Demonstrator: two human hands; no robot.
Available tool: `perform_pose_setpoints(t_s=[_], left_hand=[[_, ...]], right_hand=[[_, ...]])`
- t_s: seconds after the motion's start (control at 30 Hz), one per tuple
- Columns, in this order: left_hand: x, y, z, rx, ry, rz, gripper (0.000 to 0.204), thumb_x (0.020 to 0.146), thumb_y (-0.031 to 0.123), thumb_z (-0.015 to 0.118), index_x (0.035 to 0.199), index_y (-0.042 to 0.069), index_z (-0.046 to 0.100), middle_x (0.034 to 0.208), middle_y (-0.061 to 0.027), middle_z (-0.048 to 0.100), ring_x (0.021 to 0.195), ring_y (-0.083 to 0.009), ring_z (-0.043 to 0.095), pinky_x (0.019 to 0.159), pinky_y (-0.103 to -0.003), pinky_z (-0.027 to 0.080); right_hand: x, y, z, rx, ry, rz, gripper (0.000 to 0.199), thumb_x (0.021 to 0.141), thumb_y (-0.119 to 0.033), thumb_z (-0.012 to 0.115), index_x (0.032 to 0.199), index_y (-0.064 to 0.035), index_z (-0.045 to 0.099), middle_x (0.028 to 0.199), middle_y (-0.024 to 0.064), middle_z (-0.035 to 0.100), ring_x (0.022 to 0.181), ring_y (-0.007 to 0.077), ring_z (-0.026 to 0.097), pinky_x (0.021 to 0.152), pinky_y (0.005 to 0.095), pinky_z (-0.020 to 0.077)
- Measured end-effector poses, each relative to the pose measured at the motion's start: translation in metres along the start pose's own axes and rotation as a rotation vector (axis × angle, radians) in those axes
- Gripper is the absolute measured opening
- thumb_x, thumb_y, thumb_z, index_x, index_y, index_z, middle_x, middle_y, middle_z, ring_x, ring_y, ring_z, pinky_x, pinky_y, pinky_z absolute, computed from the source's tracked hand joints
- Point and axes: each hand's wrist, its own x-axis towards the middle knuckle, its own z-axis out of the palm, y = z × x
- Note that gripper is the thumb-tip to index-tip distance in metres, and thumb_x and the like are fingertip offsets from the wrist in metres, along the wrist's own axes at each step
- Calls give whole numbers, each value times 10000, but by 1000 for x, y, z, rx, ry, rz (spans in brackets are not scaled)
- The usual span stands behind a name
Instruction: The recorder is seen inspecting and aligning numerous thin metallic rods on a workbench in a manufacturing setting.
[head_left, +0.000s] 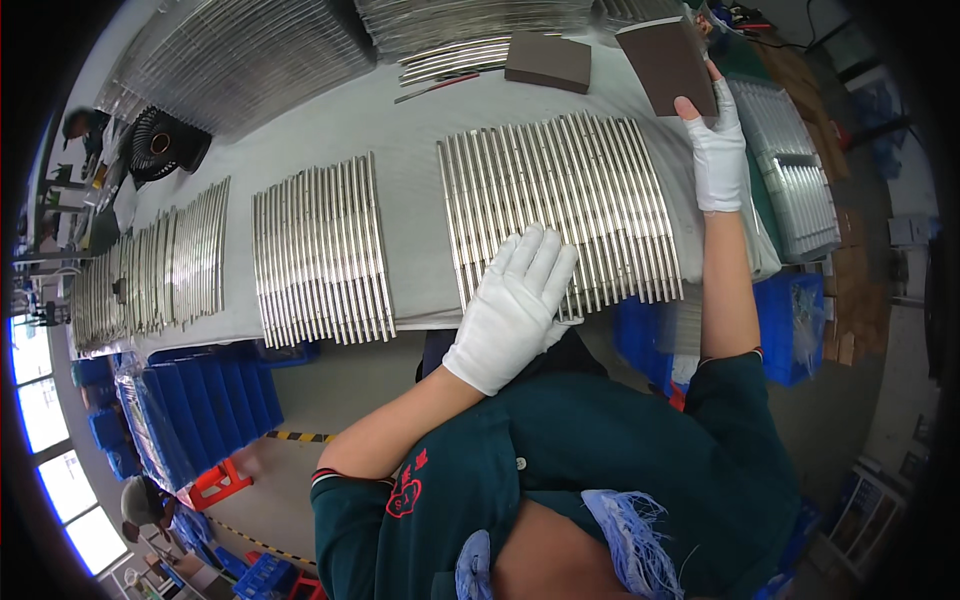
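Observation:
My left hand [515, 305], in a white glove, lies flat with its fingers stretched out on the near edge of a wide row of shiny metal rods [550, 180]. The rods lie side by side on the pale-covered table. At the far right my right hand [718, 150], in a white glove with bare thumb and fingertip showing, grips a dark brown rectangular block [668, 68] raised at the table's right end. Another dark brown block [548, 62] rests at the back of the table, beside a few rods [455, 62] and a thin red-and-grey stick [437, 87].
Two more rows of metal rods, a middle row [320, 250] and a left row [160, 262], lie on the table [412, 230]. Clear plastic trays [250, 60] are stacked at the back, near a black fan [165, 142]. Blue bins [205, 400] stand below the front edge.

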Motion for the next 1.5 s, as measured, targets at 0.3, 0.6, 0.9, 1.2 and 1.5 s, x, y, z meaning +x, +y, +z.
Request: perform_pose_setpoints(t_s=[0.3, 0.6, 0.9, 1.2, 1.5], left_hand=[[-3, 2, 4, 127, 64, 46, 590, 742, 159, 729, 1270, -30, 547, 1300, -209, 560, 1256, -386, 529, 1074, -467, 426], [-4, 4, -4, -113, 163, 77, 645, 729, 353, 776, 1226, -9, 581, 1229, -199, 594, 1160, -388, 593, 998, -460, 487], [-3, 5, -6, -149, 185, 76, 595, 723, 337, 784, 1171, -6, 592, 1211, -203, 598, 1148, -398, 602, 987, -459, 497], [-4, 3, -7, -164, 231, 68, 596, 695, 345, 813, 1128, -6, 604, 1222, -223, 594, 1145, -396, 608, 999, -450, 504], [-10, 3, 4, -122, 115, 21, 709, 703, 368, 835, 1245, -16, 589, 1297, -188, 592, 1270, -371, 541, 1084, -468, 428]], right_hand=[[-6, -19, -2, 12, -134, 30, 620, 868, -112, 769, 1435, -93, 517, 1339, 47, 591, 1174, 140, 572, 1005, 268, 457], [-18, -74, 16, 50, -1029, 251, 542, 827, -1, 733, 1346, -103, 616, 1295, 62, 665, 1158, 145, 621, 981, 288, 498], [-6, -74, 11, 12, -1045, 314, 545, 834, 30, 704, 1356, -93, 605, 1312, 35, 657, 1208, 140, 597, 1056, 287, 461], [-8, -63, -5, 100, -981, 520, 541, 857, 11, 708, 1379, -36, 575, 1374, 62, 594, 1240, 154, 553, 1075, 293, 425], [41, -12, -12, 33, -80, -32, 634, 932, -198, 718, 1485, -77, 431, 1391, 54, 540, 1238, 172, 539, 1050, 313, 452]])
